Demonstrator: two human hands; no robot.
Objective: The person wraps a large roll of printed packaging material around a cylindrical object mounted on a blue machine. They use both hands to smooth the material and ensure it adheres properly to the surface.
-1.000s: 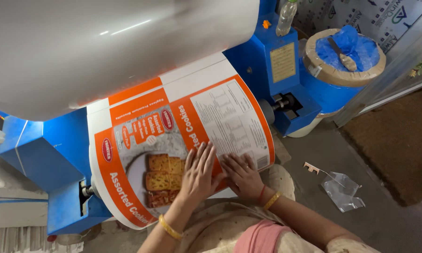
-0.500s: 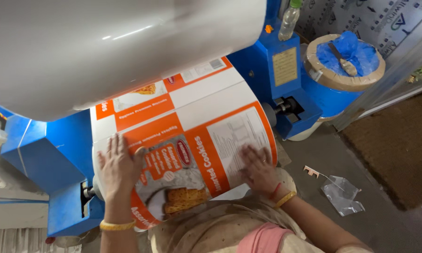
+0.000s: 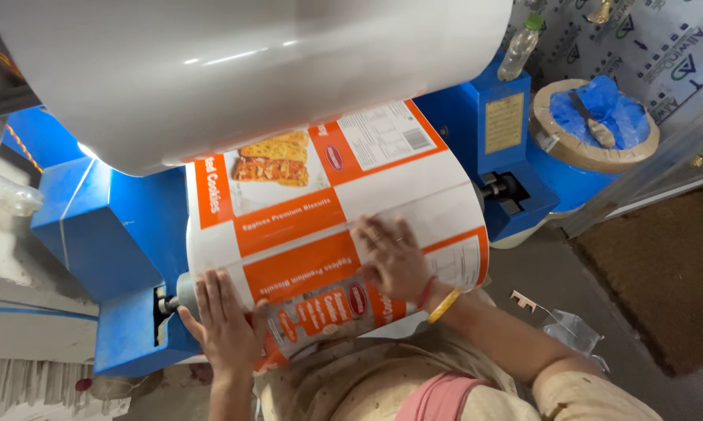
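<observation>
Left hand: fingers spread wide, palm flat against the left end of the printed packaging-film roll, fingertips just beside the grey roll shaft. Right hand: fingers splayed, pressed flat on the roll's orange-and-white face, gripping nothing; yellow bangle at the wrist. Large white film roll above both hands. Blue machine frame beyond the left fingertips.

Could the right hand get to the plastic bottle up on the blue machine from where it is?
Probably not easily. The right hand lies flat on the printed roll, and the plastic bottle stands far up on the blue machine; nothing blocks the way.
</observation>
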